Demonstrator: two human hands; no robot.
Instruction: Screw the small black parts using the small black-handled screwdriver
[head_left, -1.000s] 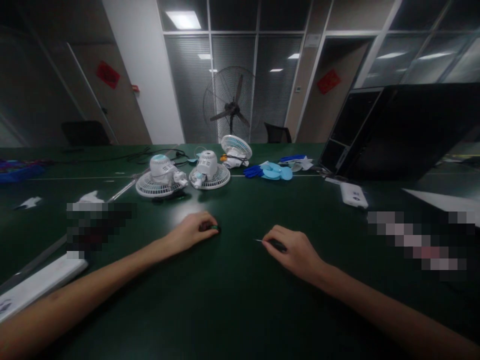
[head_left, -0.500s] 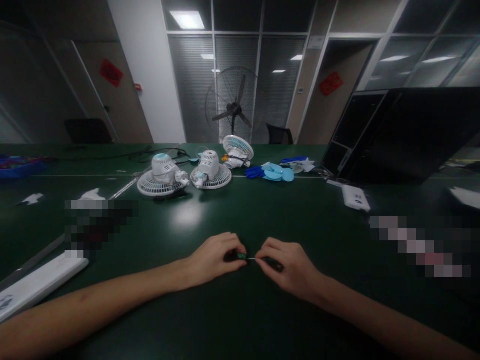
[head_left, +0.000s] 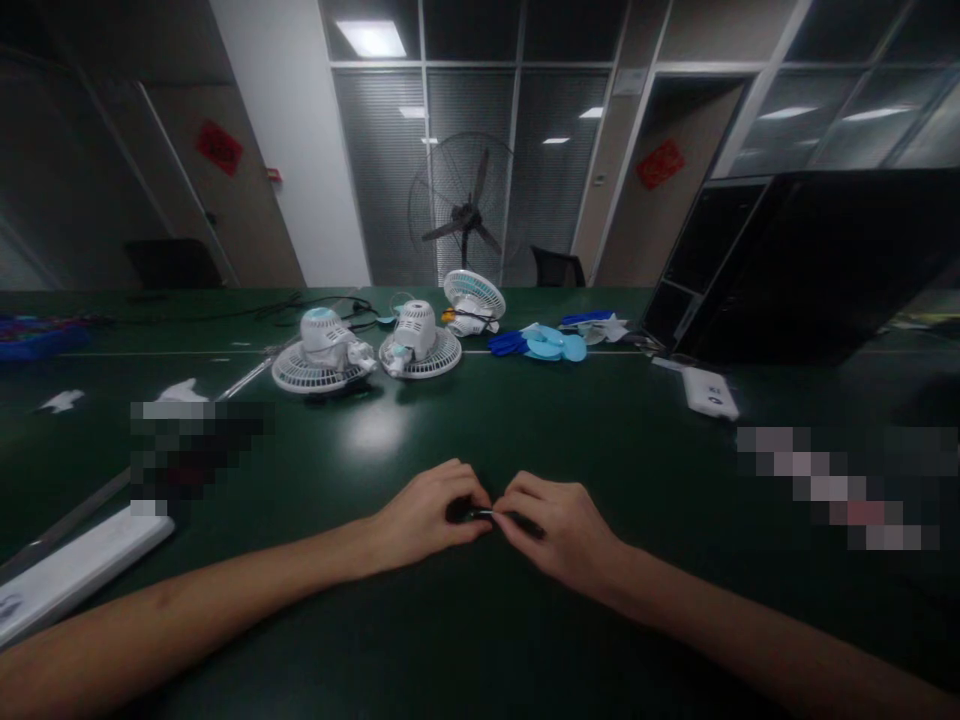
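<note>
My left hand [head_left: 439, 510] is closed in a pinch over the green tabletop [head_left: 360, 640]. Between its thumb and fingers sits a small dark green piece [head_left: 471, 515], mostly covered by them. My right hand [head_left: 551, 525] pinches a thin metal rod [head_left: 486, 513], whose tip reaches the green piece. Whatever kind of tool the rod belongs to is hidden by the fingers. The fingertips of both hands nearly meet, low over the table.
White fan heads [head_left: 322, 350] stand beyond my hands, with blue gloves [head_left: 536, 343] to their right. At the right are a black box-like case [head_left: 810, 270] and a white device [head_left: 709, 392]. A long white part [head_left: 90, 570] lies at the left.
My right hand has moved slightly left, bringing the fingertips of both hands closer. Less of the rod and of the green piece shows now.
</note>
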